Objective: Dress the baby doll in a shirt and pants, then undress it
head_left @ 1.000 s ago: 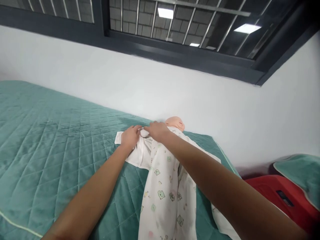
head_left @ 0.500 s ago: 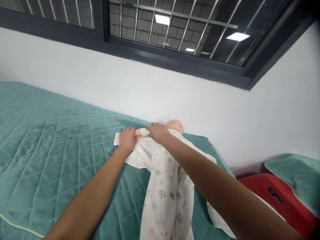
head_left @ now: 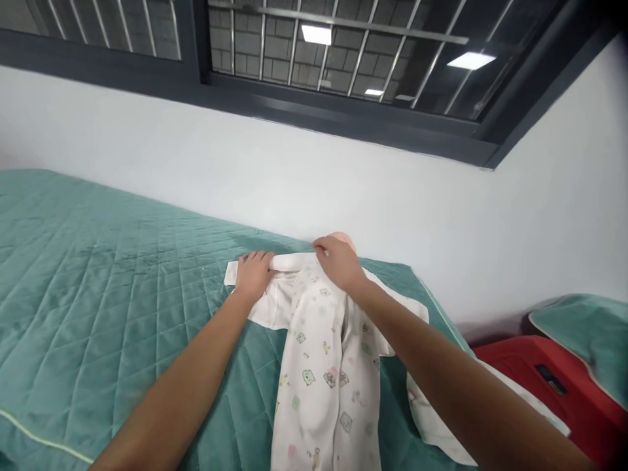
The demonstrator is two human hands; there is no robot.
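Note:
A baby doll lies on the teal quilted bed [head_left: 98,261] near the wall, and only the top of its head [head_left: 343,237] shows past my right hand. It wears a white printed baby suit [head_left: 318,366] that trails toward me. My left hand [head_left: 254,275] lies on the outstretched sleeve's end, fingers curled over the doll's arm. My right hand [head_left: 338,263] is closed in a pinch on the suit's fabric at the doll's shoulder, beside the head. The white sleeve [head_left: 293,261] runs straight between my two hands.
A white wall [head_left: 392,196] rises right behind the bed, with a dark-framed barred window [head_left: 343,59] above. At the right stand a red object [head_left: 544,386] and a teal cushion [head_left: 583,340]. A white cloth [head_left: 441,425] lies under my right forearm.
My right hand moved right along the sleeve to the doll's shoulder, and the sleeve now covers the arm. My left hand stayed at the sleeve's end.

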